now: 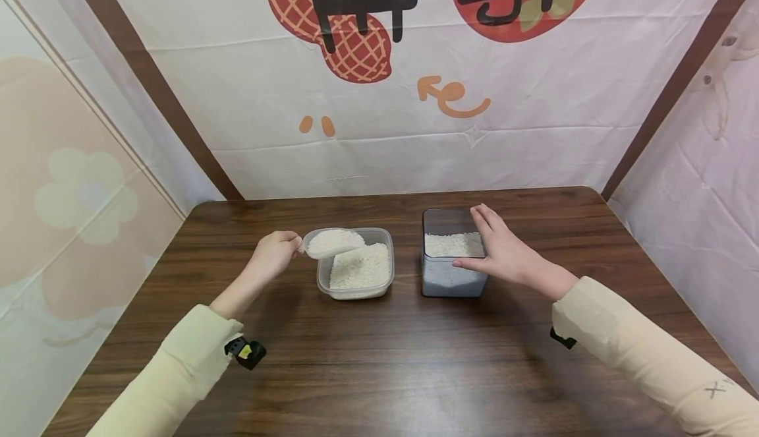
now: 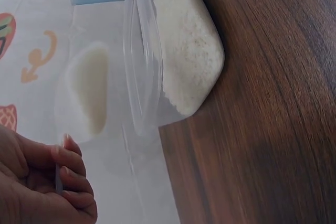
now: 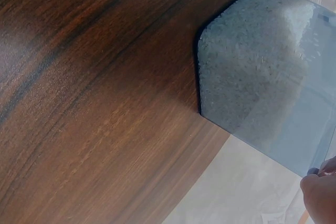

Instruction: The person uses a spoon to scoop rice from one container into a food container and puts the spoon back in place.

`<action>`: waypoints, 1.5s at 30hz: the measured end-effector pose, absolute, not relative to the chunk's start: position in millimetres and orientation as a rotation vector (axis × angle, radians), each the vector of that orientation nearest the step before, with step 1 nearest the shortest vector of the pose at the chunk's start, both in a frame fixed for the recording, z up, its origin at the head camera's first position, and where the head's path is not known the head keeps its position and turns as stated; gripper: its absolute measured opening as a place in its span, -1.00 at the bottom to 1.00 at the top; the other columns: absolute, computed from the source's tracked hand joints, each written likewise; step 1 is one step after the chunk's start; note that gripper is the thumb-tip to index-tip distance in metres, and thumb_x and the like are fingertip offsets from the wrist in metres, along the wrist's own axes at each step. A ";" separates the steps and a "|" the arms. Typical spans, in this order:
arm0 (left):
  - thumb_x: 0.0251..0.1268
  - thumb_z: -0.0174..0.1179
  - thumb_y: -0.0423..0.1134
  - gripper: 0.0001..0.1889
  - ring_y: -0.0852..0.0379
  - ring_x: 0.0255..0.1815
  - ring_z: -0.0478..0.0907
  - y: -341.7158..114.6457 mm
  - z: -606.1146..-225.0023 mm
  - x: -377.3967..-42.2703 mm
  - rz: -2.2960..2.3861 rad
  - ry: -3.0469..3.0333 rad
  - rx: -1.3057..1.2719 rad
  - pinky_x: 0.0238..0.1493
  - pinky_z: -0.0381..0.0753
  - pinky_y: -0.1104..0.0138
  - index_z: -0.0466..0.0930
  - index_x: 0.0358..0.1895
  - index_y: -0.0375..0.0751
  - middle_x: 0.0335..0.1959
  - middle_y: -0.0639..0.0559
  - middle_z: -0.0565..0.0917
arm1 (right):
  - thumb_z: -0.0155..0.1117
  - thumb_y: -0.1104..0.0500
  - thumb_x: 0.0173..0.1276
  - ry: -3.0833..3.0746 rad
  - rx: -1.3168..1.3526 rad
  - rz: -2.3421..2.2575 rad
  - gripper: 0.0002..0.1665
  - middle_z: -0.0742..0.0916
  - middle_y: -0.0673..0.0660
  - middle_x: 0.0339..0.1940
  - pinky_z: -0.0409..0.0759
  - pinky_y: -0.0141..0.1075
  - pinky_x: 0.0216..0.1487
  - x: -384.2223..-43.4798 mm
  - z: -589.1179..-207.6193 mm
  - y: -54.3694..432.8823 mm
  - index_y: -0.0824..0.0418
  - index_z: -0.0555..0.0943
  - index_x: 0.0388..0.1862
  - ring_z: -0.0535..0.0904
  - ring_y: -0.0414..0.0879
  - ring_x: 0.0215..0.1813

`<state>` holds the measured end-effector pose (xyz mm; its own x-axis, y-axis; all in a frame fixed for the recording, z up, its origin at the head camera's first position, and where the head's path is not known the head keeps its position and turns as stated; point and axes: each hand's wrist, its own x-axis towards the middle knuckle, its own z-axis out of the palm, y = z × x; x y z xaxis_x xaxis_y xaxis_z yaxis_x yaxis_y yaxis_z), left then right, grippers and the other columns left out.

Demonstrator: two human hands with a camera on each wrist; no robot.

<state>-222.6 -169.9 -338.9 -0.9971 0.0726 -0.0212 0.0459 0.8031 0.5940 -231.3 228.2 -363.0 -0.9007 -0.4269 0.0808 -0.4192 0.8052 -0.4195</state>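
My left hand [image 1: 275, 252] pinches the handle of a clear plastic scoop [image 1: 309, 234] heaped with white rice. The scoop is held over the left rim of a clear, shallow plastic container [image 1: 384, 284] with rice inside. In the left wrist view, my left fingers [image 2: 73, 174] curl round the handle, and the scoop's bowl [image 2: 89, 90] looks cloudy with rice. My right hand [image 1: 503, 252] lies along the right side of a taller blue-grey see-through bin [image 1: 453, 282], thumb at its front rim, fingers stretched towards the back. Rice [image 3: 247, 72] shows through the bin's wall.
Both containers stand side by side on a dark wood-grain table [image 1: 379, 358], with a gap between them. Behind the table hangs a printed white cloth [image 1: 379, 153]. Wrist straps with black devices [image 1: 246, 351] sit at the sleeves.
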 end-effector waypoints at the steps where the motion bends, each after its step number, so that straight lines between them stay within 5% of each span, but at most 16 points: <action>1: 0.35 -0.21 -0.30 -0.67 -0.04 -0.30 0.45 -170.5 -339.0 -222.9 0.957 2.947 0.104 -0.28 0.36 0.20 0.56 -0.33 -0.42 -0.45 -0.16 0.55 | 0.14 -0.46 0.01 2.968 -0.696 -0.683 0.31 -0.05 0.26 0.45 0.04 0.01 0.31 -231.2 -362.9 228.1 0.34 -0.14 0.43 -0.20 0.10 0.45; 29: 0.17 -0.24 -0.33 -0.71 0.01 -0.48 0.35 -180.6 -336.2 -225.7 0.783 3.039 0.214 -0.45 0.29 0.27 0.49 -0.53 -0.28 -0.59 -0.05 0.45 | 0.13 -0.48 -0.01 2.970 -0.688 -0.665 0.33 -0.06 0.24 0.45 0.05 0.01 0.31 -231.2 -363.7 227.5 0.32 -0.14 0.43 -0.20 0.08 0.45; 45: 0.30 -0.22 -0.37 -0.65 0.01 -0.52 0.38 -175.1 -326.6 -228.7 0.552 3.083 0.262 -0.48 0.36 0.23 0.56 -0.21 -0.53 -0.42 -0.20 0.59 | 0.13 -0.47 0.00 2.971 -0.688 -0.662 0.32 -0.05 0.25 0.45 0.04 0.01 0.31 -230.8 -361.6 227.8 0.34 -0.14 0.43 -0.21 0.08 0.45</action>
